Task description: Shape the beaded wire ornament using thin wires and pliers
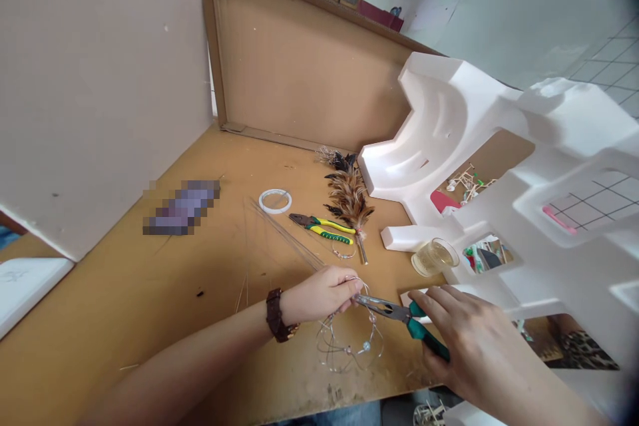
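My left hand pinches a loop of thin silvery wire with beads above the table's front edge. My right hand is wrapped round the green handles of long-nose pliers. Their tips meet the wire right at my left fingertips; the exact grip there is hidden by the fingers. More thin curled wire hangs below the beaded loop. Beyond my hands lie yellow-and-green combination pliers, a small beaded wire ring and a bundle of brown feathers on a stick.
On the brown table lie a white ring, straight wires and a blurred purplish item. A glass of pale liquid stands by white moulded foam at the right. A cardboard panel closes the back.
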Tool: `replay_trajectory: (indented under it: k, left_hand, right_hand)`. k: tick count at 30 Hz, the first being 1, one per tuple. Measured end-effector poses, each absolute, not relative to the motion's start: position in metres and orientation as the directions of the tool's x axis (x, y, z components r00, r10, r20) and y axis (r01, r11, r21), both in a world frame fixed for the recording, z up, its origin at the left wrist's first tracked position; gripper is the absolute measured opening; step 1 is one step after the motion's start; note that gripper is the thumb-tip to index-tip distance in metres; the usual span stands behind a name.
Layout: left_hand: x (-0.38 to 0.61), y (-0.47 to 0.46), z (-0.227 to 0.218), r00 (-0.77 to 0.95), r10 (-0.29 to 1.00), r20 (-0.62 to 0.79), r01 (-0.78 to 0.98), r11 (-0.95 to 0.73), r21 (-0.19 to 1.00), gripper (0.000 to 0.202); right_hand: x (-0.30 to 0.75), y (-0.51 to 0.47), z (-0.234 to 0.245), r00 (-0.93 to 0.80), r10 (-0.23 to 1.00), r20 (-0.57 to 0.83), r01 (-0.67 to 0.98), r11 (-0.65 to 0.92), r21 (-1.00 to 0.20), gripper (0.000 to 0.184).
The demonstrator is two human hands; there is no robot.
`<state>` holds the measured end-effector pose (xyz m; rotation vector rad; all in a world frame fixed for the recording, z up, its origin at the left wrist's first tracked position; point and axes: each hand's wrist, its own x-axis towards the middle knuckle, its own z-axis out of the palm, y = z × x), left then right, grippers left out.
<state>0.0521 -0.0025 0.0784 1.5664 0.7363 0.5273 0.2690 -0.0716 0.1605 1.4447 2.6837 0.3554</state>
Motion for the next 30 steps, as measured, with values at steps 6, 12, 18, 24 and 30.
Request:
replay_trajectory:
  k: [6,12,18,24,30]
  left_hand:
    - [0.052,-0.003,0.078,0.705,0.703,-0.090,0.182,-0.057,0.982,0.037]
    - [0.049,-0.001,0.081,0.729,0.681,-0.069,0.221,-0.138,0.965,0.034]
    - [0.041,0.003,0.085,0.759,0.649,-0.045,0.217,-0.187,0.958,0.034]
    - [0.036,0.007,0.089,0.742,0.669,-0.051,0.189,-0.136,0.972,0.035]
    - [0.033,0.017,0.080,0.614,0.789,0.015,0.218,-0.188,0.958,0.037]
  right_hand:
    - [0.265,-0.072,0.162,-0.560,0.828,0.031,0.805,0.535,0.256,0.038]
    - [0.269,-0.070,0.161,-0.654,0.749,0.109,0.742,0.607,0.283,0.035]
    - [0.271,-0.067,0.157,-0.650,0.752,0.109,0.752,0.616,0.234,0.031]
    - [0.265,-0.059,0.158,-0.670,0.737,0.084,0.730,0.635,0.254,0.029]
    - [0.280,-0.051,0.160,-0.563,0.796,0.222,0.816,0.495,0.297,0.042]
